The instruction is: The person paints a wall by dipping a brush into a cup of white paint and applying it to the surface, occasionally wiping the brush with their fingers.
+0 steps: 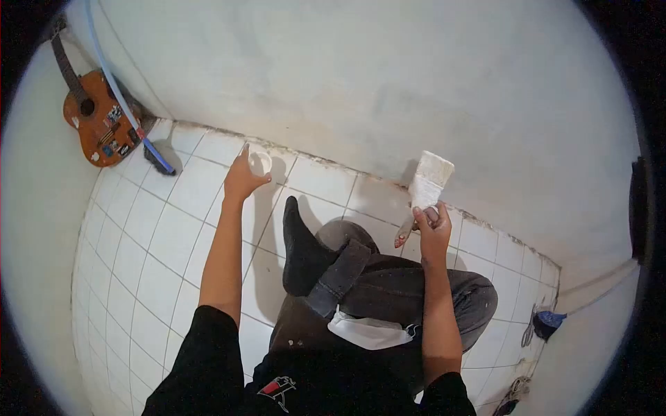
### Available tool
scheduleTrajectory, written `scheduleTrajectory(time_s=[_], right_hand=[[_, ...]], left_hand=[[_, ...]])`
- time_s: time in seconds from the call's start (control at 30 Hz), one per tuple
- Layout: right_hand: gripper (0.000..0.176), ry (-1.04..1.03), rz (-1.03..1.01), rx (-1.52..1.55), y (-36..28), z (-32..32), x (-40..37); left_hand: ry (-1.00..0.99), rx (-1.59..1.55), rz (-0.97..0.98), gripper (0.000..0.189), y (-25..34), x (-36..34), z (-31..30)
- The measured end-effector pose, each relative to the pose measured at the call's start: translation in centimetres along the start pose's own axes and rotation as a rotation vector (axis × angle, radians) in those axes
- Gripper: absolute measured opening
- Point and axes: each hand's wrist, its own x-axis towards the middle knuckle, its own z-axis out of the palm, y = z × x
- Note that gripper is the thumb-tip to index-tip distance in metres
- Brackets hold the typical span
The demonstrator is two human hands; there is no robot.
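My left hand [243, 177] is closed around a small white cup [260, 163], held over the tiles near the foot of the wall. The cup's contents cannot be made out. In my right hand [433, 225] is a wide paintbrush [431, 177], its bristles pointing up and coated white. The end of its handle sticks out below my fingers. The brush is close to the pale wall [333, 83]; whether it touches cannot be told. A white face mask [368, 331] lies in my lap.
I sit cross-legged on the white tiled floor [159, 232]. A sticker-covered guitar [97, 125] leans in the left corner, beside a broom with a blue handle [114, 90]. Toward the right wall is a blue-headed broom [550, 320]. Cords [512, 395] lie at the lower right.
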Motion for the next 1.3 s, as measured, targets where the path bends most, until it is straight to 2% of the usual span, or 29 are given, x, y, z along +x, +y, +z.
scheduleTrajectory(time_s=[0.03, 0.1, 0.13, 0.2, 0.27, 0.4, 0.47, 0.5, 0.57, 0.63, 0.73, 0.77, 0.83, 0.9, 0.97, 1.0, 1.1, 1.23, 1.3], right_hand=[[0.032, -0.012, 0.005, -0.004, -0.2, 0.2, -0.2], [0.044, -0.066, 0.106, 0.086, -1.2, 0.7, -0.4], [0.044, -0.074, 0.107, 0.084, -1.9, 1.2, -0.6], [0.039, -0.056, 0.163, 0.245, -3.1, 2.2, -1.2], [0.041, -0.077, 0.153, 0.241, -3.3, 2.4, -1.1], [0.044, -0.112, 0.115, 0.226, -3.7, 2.4, -0.9], [0.044, -0.06, 0.138, 0.143, -4.4, 3.4, -0.9], [0.044, -0.009, 0.162, 0.063, -4.7, 4.2, -0.9], [0.041, -0.001, 0.135, -0.014, -4.3, 5.5, -0.6], [0.038, -0.015, 0.066, 0.309, -3.6, 7.3, -0.4], [0.037, -0.053, 0.088, 0.449, -3.8, 10.0, 0.0], [0.037, -0.047, 0.081, 0.447, -3.3, 11.2, 0.0], [0.036, 0.066, -0.121, 0.324, -2.2, 13.3, 0.3], [0.04, 0.091, -0.075, 0.255, -2.8, 14.3, 0.5], [0.041, 0.037, 0.178, 0.176, -3.1, 15.4, 1.1], [0.033, 0.102, 0.169, 0.269, -3.0, 16.5, 1.4], [0.032, 0.116, 0.125, 0.325, -1.3, 17.9, 3.0], [0.033, -0.046, 0.116, 0.426, 0.0, 18.7, 5.7], [0.036, -0.029, 0.084, 0.452, 0.0, 18.9, 7.0]], left_hand=[[0.0, -0.001, -0.014, 0.105, -0.4, 0.0, 0.3], [0.056, -0.007, 0.105, 0.103, -0.9, 0.5, 1.0], [0.04, -0.015, 0.155, 0.101, -1.2, 0.8, 1.2], [0.015, 0.008, 0.111, 0.099, -1.0, 0.5, 1.1], [-0.036, 0.063, 0.058, 0.098, -0.4, 0.3, 0.9], [0.002, -0.025, 0.111, 0.095, -1.3, 0.3, 0.9], [0.182, -0.116, 0.102, 0.085, -2.0, -0.1, 0.7], [0.183, -0.121, 0.105, 0.085, -2.8, -0.5, 0.8], [0.353, -0.369, 0.034, 0.074, -4.6, -1.7, 1.0], [0.397, -0.341, -0.057, 0.069, -6.2, -3.5, 0.8], [0.447, -0.25, -0.13, 0.064, -11.8, -5.9, 2.3], [0.466, -0.22, -0.166, 0.062, -13.0, -6.8, 2.4], [0.504, -0.141, -0.077, 0.06, -15.1, -8.8, 2.1], [0.469, 0.049, -0.201, 0.058, -15.2, -11.0, 1.6], [0.472, 0.127, -0.218, 0.056, -15.2, -12.8, 2.3], [0.479, 0.213, -0.242, 0.055, -15.0, -13.0, 2.6], [0.388, 0.252, -0.182, 0.054, -14.1, -12.8, 2.1], [0.422, 0.265, -0.16, 0.055, -14.7, -12.7, 2.5], [0.394, 0.222, -0.19, 0.054, -14.5, -12.7, 2.3]])
